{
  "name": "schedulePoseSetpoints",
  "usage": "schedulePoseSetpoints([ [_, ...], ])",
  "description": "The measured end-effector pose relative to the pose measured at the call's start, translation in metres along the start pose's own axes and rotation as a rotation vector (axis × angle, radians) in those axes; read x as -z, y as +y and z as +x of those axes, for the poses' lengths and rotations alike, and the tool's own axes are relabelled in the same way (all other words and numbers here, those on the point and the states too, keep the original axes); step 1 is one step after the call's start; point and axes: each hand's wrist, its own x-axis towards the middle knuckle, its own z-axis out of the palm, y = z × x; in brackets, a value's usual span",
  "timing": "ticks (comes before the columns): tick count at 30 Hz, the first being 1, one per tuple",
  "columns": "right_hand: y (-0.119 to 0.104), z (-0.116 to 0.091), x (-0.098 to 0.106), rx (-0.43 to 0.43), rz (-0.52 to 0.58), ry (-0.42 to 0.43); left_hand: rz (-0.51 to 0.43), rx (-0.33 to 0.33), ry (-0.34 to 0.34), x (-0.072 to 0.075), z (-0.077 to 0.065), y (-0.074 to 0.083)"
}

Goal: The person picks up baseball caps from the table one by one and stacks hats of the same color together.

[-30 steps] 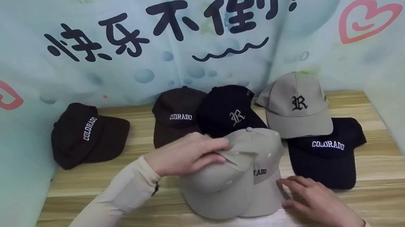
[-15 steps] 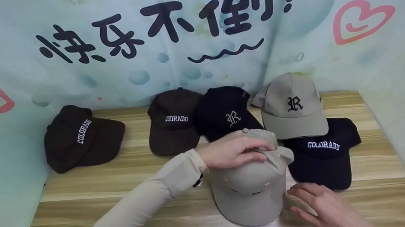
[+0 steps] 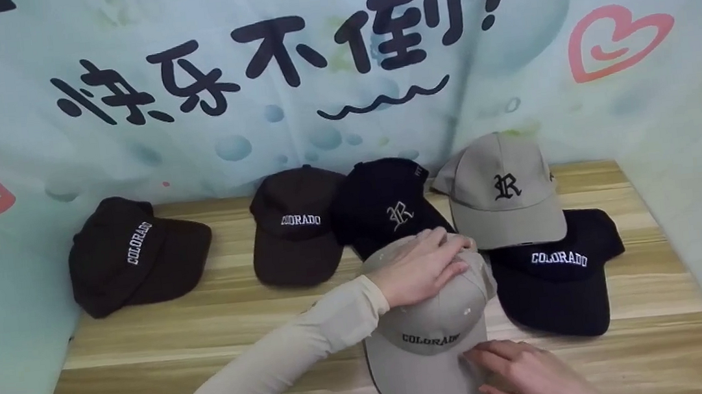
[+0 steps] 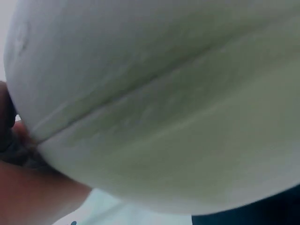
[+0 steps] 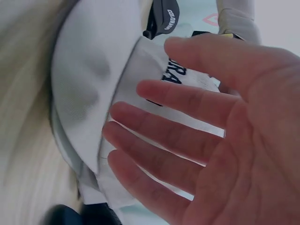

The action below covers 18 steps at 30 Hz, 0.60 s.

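A grey baseball cap [image 3: 431, 371] with dark COLORADO lettering sits near the front middle of the table, brim toward me. My left hand [image 3: 421, 271] lies over its crown from the left, gripping the cloth at the back. In the left wrist view the pale crown [image 4: 154, 108] fills most of the picture, part of the hand at its left edge. Beneath this cap, a second grey brim [image 5: 70, 152] peeks out in the right wrist view. My right hand [image 3: 526, 374] is at the brim's right side; its fingers are extended and spread in the right wrist view.
Two brown COLORADO caps stand at the back, one far left [image 3: 141, 251], one nearer the middle [image 3: 299, 228]. A black R cap [image 3: 384, 200] overlaps the latter. To the right, a grey R cap [image 3: 504, 194] overlaps a black COLORADO cap [image 3: 557, 293]. A printed cloth [image 3: 290, 112] encloses the table.
My left hand has carried one grey cap rightward over the other grey cap, then down, so their brims line up. The right hand has stayed close beside the brim.
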Motion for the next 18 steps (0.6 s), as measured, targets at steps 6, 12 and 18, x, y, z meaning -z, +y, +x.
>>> schedulePoseSetpoints([
  [6, -0.002, -0.001, -0.003, -0.047, 0.023, -0.088, 0.142, 0.106, -0.031, -0.008, -0.005, -0.005],
  [12, -0.006, 0.000, -0.006, -0.084, -0.002, -0.092, 0.155, 0.121, -0.012, -0.012, -0.008, -0.013],
  [18, -0.010, 0.004, -0.007, -0.144, 0.013, -0.135, 0.154, 0.104, 0.011, -0.005, -0.026, -0.015],
])
